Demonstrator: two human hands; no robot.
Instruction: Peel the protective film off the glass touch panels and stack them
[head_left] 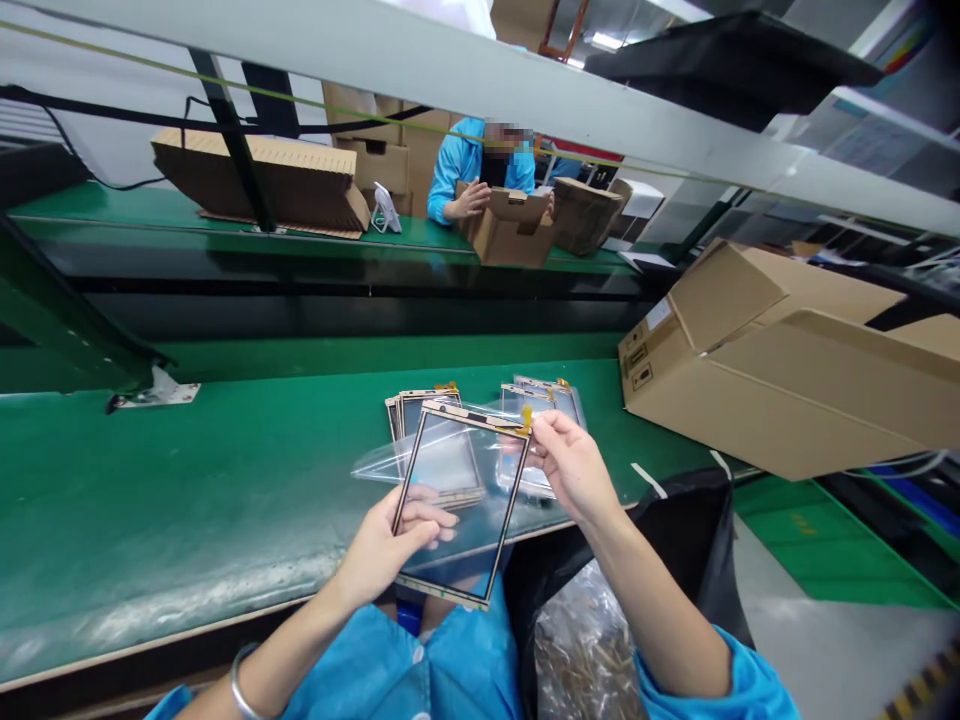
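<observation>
A clear touch screen panel (466,535) with a dark border is held tilted in front of me, above the bench edge. My left hand (397,540) grips its left side, thumb in front and fingers seen through the glass. At the upper right corner, beside the orange flex cable (527,418), the fingers of my right hand (570,460) pinch the panel's edge. A loose sheet of clear film (379,462) sticks out to the left behind the panel. Two stacks lie on the bench beyond: bordered panels (409,408) on the left and more panels (562,395) on the right.
The green bench (187,480) runs across. A large open carton (810,390) stands at the right. Below my right arm hangs a black bag (697,530) with crumpled clear plastic (585,640). Across the bench, a person in blue (454,165) handles a cardboard box (514,230).
</observation>
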